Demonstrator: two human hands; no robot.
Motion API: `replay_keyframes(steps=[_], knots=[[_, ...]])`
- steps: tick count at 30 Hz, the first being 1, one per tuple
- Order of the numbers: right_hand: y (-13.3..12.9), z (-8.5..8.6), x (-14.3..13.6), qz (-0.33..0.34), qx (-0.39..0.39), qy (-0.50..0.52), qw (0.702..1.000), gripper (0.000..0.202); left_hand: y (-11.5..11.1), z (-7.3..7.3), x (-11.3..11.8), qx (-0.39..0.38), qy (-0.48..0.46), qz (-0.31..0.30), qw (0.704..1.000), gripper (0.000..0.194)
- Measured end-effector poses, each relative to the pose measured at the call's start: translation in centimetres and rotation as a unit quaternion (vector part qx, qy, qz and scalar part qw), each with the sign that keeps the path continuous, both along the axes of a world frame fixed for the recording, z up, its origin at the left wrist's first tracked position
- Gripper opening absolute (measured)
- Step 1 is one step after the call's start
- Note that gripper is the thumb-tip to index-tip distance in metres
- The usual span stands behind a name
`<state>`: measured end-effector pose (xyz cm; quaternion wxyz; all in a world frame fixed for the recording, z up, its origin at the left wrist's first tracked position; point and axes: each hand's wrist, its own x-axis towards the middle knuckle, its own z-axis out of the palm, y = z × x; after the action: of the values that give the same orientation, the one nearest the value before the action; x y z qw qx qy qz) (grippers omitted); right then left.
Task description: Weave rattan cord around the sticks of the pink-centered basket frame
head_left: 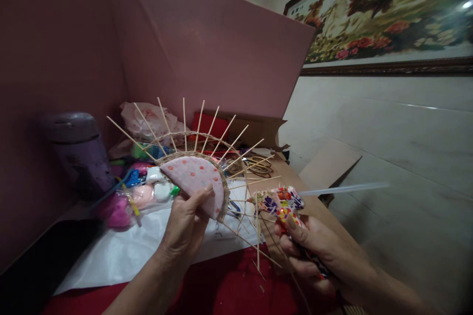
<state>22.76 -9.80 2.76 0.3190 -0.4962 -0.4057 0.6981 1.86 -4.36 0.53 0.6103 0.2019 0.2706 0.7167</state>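
Observation:
My left hand (190, 219) grips a half-round craft piece (195, 177), its thumb pressed on the pale pink cloth face with small red flowers. Twisted brown cord edges the curve, and thin wooden sticks fan outward from it. A second ring of cord (221, 141) crosses the sticks farther out. My right hand (306, 246) is wrapped round the handle of a flower-patterned hot glue gun (283, 202). A long translucent glue stick (343, 189) juts from its back, to the right. The nozzle points left, close to the sticks at the lower right of the craft piece; whether it touches is unclear.
Bags of coloured clay (144, 196) lie at the left on a white sheet (148, 241), beside a purple flask (79, 152). Coils of cord (258, 166) rest on the brown board behind. A pink panel (207, 44) stands at the back, and red cloth (218, 280) covers the front.

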Motion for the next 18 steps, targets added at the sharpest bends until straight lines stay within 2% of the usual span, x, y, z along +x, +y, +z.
replay_keyframes(steps=[13,18], knots=[[-0.20,0.12,0.08,0.004,-0.003,0.007,1.000,0.035,0.07,-0.20,-0.10,0.001,-0.001,-0.003,1.000,0.032],[-0.19,0.38,0.00,0.005,-0.006,0.009,1.000,0.037,0.09,-0.18,-0.08,0.001,0.000,-0.001,1.000,0.026]])
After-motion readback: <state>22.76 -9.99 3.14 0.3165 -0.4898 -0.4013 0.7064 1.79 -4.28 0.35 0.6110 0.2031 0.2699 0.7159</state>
